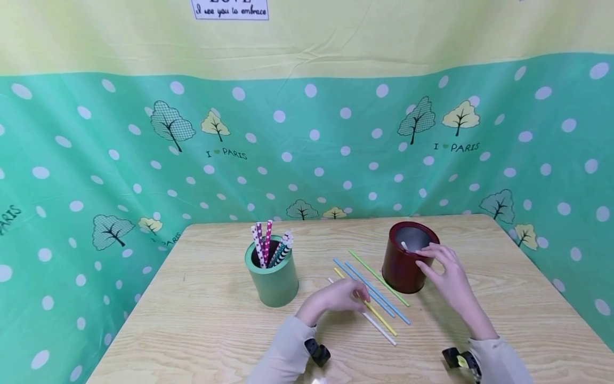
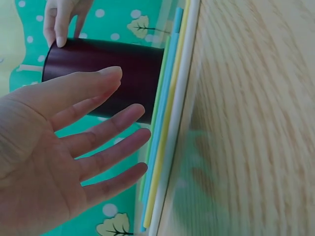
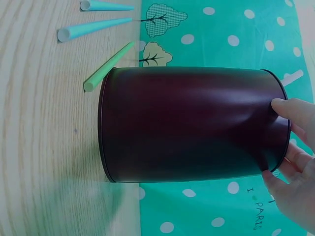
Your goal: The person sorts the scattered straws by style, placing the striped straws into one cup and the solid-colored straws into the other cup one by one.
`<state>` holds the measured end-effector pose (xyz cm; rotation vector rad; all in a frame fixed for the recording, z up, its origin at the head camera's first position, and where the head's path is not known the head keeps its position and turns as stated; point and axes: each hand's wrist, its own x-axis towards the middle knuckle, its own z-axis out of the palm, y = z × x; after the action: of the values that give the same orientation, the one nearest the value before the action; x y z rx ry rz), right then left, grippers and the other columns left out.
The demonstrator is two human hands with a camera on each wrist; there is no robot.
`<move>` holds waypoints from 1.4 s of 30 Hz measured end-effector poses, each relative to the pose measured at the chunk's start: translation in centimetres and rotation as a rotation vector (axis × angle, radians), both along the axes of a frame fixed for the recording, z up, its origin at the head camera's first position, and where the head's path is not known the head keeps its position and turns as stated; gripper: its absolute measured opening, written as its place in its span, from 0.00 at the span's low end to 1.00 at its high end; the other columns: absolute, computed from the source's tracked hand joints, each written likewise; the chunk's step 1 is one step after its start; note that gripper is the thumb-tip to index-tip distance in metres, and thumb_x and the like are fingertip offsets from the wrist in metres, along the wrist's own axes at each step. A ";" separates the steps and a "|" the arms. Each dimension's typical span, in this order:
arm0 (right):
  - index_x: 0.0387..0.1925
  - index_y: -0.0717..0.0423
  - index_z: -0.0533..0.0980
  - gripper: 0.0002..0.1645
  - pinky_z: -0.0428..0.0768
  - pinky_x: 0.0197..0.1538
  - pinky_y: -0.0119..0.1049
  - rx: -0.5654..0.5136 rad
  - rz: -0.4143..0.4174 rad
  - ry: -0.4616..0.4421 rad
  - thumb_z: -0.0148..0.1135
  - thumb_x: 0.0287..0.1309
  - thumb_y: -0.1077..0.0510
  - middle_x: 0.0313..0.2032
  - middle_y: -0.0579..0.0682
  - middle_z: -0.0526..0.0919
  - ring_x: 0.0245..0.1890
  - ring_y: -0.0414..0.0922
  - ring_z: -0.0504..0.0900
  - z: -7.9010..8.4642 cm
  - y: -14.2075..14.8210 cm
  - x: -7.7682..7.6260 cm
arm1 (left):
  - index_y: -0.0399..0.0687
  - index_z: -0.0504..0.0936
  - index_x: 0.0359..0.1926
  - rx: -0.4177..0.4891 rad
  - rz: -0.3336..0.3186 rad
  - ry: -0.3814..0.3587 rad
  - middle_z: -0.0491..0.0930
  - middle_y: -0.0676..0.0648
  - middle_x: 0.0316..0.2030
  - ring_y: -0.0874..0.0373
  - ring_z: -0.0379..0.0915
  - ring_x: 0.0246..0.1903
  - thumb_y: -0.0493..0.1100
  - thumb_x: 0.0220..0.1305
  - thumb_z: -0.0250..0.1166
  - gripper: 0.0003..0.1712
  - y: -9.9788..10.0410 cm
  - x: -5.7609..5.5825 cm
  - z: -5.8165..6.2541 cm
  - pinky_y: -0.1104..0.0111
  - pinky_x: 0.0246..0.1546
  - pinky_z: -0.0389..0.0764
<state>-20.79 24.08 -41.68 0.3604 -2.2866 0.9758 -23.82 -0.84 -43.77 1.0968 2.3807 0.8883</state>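
Note:
My left hand (image 1: 341, 296) hovers low over the straws, its fingers apart and slightly bent, holding nothing in the left wrist view. Side by side on the table lie a white straw (image 1: 381, 329), a yellow straw (image 1: 384, 321), two blue straws (image 1: 400, 315) and a green straw (image 1: 366, 265). At the right stands a dark red cylindrical cup (image 1: 402, 266), upright. My right hand (image 1: 451, 274) grips its rim, thumb against the outer wall and other fingers over the edge. A white straw end (image 3: 294, 77) sticks out of this cup; its lower part is hidden.
A green cup (image 1: 273, 285) stands left of the straws, holding several dotted and striped straws (image 1: 267, 242). The wooden table (image 1: 192, 298) ends at a green polka-dot cloth (image 1: 331, 133) behind and at both sides.

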 end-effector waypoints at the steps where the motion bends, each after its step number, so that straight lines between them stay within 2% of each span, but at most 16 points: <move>1: 0.35 0.64 0.77 0.13 0.52 0.51 0.15 0.001 -0.001 -0.002 0.64 0.41 0.71 0.40 0.59 0.74 0.48 0.54 0.65 0.0 0.0 0.0 | 0.43 0.79 0.34 -0.013 0.000 0.004 0.79 0.52 0.32 0.65 0.71 0.36 0.35 0.49 0.65 0.09 0.0 0.0 -0.1 0.79 0.39 0.68; 7: 0.35 0.64 0.77 0.13 0.52 0.51 0.14 -0.001 -0.001 -0.011 0.64 0.43 0.70 0.40 0.59 0.74 0.48 0.55 0.65 0.0 -0.1 0.1 | 0.45 0.79 0.33 -0.051 -0.003 0.031 0.78 0.55 0.31 0.67 0.71 0.36 0.35 0.47 0.65 0.09 -0.1 0.0 -0.5 0.78 0.41 0.68; 16: 0.35 0.64 0.78 0.14 0.52 0.51 0.14 -0.002 0.002 0.010 0.65 0.40 0.72 0.39 0.58 0.75 0.48 0.54 0.65 0.0 0.0 0.0 | 0.45 0.79 0.31 -0.111 -0.056 0.144 0.77 0.55 0.28 0.69 0.67 0.30 0.35 0.43 0.68 0.10 -0.1 -0.3 -0.9 0.82 0.34 0.65; 25: 0.35 0.64 0.77 0.15 0.51 0.51 0.14 0.000 -0.002 0.015 0.65 0.40 0.72 0.39 0.58 0.75 0.48 0.54 0.65 -0.1 0.0 0.0 | 0.50 0.80 0.30 -0.184 -0.069 0.227 0.74 0.59 0.25 0.71 0.63 0.29 0.38 0.43 0.69 0.09 0.1 -0.6 -1.5 0.82 0.34 0.62; 37: 0.35 0.64 0.78 0.14 0.52 0.51 0.14 -0.003 -0.002 0.015 0.65 0.40 0.71 0.39 0.58 0.75 0.48 0.55 0.65 -0.1 0.0 0.0 | 0.54 0.82 0.30 -0.244 -0.064 0.269 0.70 0.59 0.27 0.69 0.59 0.32 0.41 0.43 0.68 0.08 0.0 -0.4 -1.7 0.79 0.37 0.59; 42: 0.35 0.63 0.78 0.14 0.52 0.51 0.14 -0.001 -0.009 0.007 0.65 0.40 0.72 0.39 0.58 0.75 0.49 0.54 0.65 -0.1 0.0 0.0 | 0.55 0.82 0.29 -0.257 -0.042 0.263 0.69 0.60 0.29 0.69 0.58 0.34 0.42 0.45 0.68 0.07 0.1 -0.4 -1.9 0.78 0.38 0.58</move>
<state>-20.81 24.07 -41.76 0.3520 -2.2792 0.9696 -24.19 -0.71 -45.62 1.2149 2.5806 0.4280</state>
